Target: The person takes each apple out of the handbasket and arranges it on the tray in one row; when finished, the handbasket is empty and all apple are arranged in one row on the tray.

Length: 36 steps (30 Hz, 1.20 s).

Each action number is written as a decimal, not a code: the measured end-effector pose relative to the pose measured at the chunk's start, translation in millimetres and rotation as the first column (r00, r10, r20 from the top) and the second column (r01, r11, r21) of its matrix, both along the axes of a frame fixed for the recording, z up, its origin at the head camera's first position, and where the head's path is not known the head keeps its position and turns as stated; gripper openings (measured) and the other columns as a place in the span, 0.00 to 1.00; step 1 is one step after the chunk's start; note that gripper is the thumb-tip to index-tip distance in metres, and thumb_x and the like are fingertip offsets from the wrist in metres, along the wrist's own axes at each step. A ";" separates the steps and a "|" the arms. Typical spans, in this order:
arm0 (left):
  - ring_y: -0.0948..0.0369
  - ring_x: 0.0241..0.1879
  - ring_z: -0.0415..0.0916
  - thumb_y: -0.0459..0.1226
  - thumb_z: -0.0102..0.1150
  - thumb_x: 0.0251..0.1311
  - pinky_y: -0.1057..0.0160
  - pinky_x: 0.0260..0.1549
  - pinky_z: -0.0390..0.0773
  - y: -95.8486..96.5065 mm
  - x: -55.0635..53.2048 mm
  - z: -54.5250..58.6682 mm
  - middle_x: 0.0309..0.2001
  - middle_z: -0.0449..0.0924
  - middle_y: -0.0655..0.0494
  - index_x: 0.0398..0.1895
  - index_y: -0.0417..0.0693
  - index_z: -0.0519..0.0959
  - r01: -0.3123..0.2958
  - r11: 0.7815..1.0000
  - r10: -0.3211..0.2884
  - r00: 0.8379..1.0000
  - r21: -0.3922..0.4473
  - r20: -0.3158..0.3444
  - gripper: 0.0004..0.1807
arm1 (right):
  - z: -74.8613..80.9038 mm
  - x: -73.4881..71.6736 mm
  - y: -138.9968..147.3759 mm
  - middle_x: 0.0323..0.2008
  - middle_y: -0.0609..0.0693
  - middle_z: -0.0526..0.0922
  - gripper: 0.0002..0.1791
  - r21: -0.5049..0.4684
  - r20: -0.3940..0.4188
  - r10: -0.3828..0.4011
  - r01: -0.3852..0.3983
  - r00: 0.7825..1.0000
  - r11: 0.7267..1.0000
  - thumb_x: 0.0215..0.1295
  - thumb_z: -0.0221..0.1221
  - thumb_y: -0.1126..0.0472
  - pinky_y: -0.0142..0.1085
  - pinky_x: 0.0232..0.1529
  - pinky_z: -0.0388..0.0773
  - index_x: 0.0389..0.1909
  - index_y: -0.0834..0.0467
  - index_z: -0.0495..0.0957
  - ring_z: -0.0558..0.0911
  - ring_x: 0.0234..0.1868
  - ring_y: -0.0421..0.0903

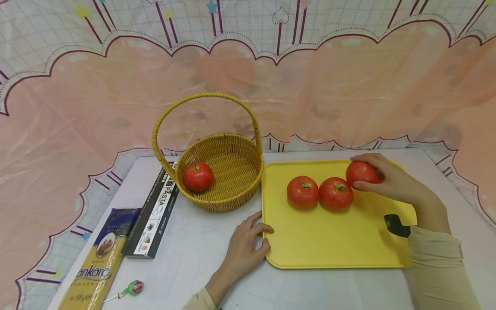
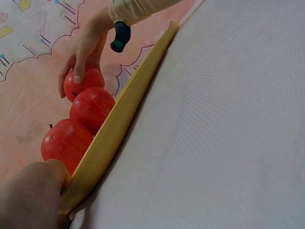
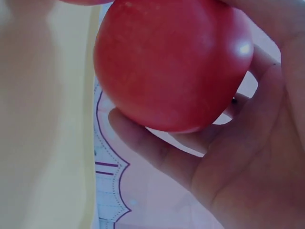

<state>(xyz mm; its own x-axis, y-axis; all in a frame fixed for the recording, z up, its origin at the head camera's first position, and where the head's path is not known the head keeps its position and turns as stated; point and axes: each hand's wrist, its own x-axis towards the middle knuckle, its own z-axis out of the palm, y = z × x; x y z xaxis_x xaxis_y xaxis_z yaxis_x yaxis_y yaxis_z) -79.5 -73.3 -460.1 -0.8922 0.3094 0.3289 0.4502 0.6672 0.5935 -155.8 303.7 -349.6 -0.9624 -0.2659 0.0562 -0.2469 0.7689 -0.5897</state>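
My right hand (image 1: pixel 399 178) grips a red apple (image 3: pixel 171 67) at the tray's back right, thumb on the near side and fingers over the far side. Two more red apples, a left one (image 1: pixel 303 192) and a middle one (image 1: pixel 336 194), sit side by side on the yellow tray (image 1: pixel 329 245). The held apple is close beside the middle one. At the tray's left edge, my left hand (image 1: pixel 246 241) holds the rim with bent fingers; part of its grip is hidden in the left wrist view. Another apple (image 1: pixel 198 177) lies in the wicker basket (image 1: pixel 236 202), at its left side.
The basket's tall handle (image 1: pixel 207 94) arches up behind the tray's left side. Left of it lie a black pasta box (image 1: pixel 153 215) and a bag of spaghetti (image 1: pixel 100 258). A lollipop (image 1: pixel 135 287) is near the table's front. A patterned cloth (image 1: pixel 310 94) hangs behind.
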 end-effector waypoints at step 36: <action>0.64 0.47 0.74 0.36 0.57 0.48 0.57 0.45 0.68 -0.7 -0.5 1.5 0.64 0.70 0.55 0.37 0.63 0.80 0.007 1.000 -0.007 0.999 0.001 0.047 0.13 | -18.2 -3.7 7.4 0.57 0.60 0.64 0.35 0.059 0.129 0.092 -0.101 0.987 0.993 0.53 0.66 0.50 0.57 0.48 0.73 0.61 0.56 0.67 0.70 0.53 0.61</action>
